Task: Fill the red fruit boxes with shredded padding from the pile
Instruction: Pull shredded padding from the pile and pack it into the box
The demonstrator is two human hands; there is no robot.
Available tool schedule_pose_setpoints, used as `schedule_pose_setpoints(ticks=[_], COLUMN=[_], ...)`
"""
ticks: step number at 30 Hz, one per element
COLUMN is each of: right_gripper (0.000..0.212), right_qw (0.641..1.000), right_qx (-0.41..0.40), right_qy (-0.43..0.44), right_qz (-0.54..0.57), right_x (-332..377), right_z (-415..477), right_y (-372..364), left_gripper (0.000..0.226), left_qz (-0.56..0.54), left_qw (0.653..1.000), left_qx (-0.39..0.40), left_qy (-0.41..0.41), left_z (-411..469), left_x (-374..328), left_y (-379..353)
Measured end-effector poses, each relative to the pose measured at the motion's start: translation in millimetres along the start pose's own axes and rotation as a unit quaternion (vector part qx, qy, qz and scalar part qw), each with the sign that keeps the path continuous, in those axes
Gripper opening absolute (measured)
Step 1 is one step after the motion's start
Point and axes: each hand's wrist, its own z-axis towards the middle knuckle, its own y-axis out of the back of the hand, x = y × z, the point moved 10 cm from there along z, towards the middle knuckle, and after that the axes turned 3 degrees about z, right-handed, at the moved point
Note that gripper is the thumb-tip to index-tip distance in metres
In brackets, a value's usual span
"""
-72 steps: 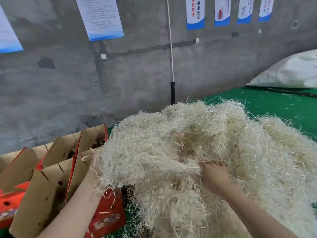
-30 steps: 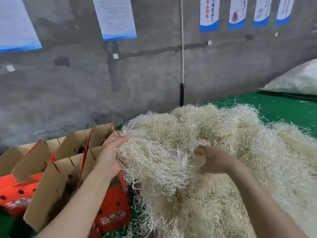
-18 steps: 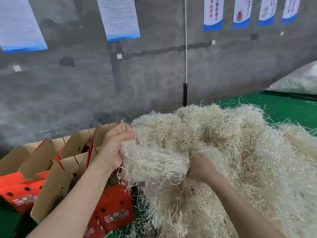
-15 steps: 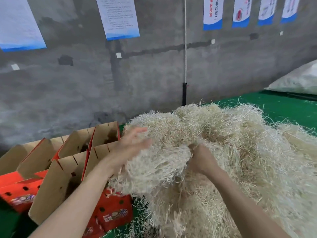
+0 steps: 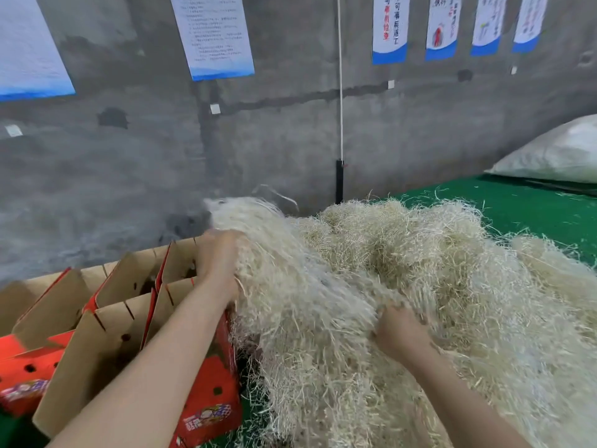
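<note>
Padding lies heaped just right of the red box; my left hand and right hand have fingers clamped on it. I should tear a bunch free, then lower it into the box.

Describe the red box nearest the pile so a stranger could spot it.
Find the big pale padding pile on the green surface. At its left edge stands a red box, below the left hand. Alone among the boxes, it touches the padding.

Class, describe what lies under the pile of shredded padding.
Green mat shows around the shredded padding; beneath is covered. The right hand grips it, fingertips hidden.
</note>
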Motion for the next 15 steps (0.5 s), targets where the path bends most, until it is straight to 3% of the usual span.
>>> schedule_pose_setpoints(ticks=[1,3,5,8,11,13,15], right_gripper=[0.022,0.03,0.043,0.09,0.117,0.115,0.09], right_qw=[0.999,0.997,0.993,0.976,0.954,0.927,0.914], right_qx=[0.026,0.066,0.098,0.097,0.103,0.159,0.248], right_qy=[-0.028,-0.04,0.018,0.158,0.22,0.207,0.194], right_qz=[-0.01,0.001,0.061,0.113,0.175,0.268,0.255], right_x=[-15.9,-24.8,1.9,60.2,102.0,127.1,147.4], right_z=[-2.3,-5.0,-8.2,-26.3,-41.1,-43.6,-56.2], right_y=[-10.3,-11.0,15.4,83.6,122.8,102.6,46.5], left_gripper=[0.015,0.015,0.016,0.021,0.037,0.053,0.055], left_qz=[-0.051,-0.057,-0.033,-0.058,-0.09,-0.131,-0.174], left_qw=[0.998,0.997,0.999,0.994,0.981,0.964,0.946], left_qx=[-0.008,-0.003,0.024,0.089,0.164,0.225,0.267], left_qy=[0.044,0.052,0.023,0.028,0.043,0.054,0.064], left_z=[6.7,14.9,9.8,-2.7,-15.6,-26.0,-34.5], left_x=[3.5,0.1,-5.5,-2.7,-7.9,-16.1,-24.0], left_y=[7.1,12.9,6.7,-10.6,-23.1,-32.4,-36.8])
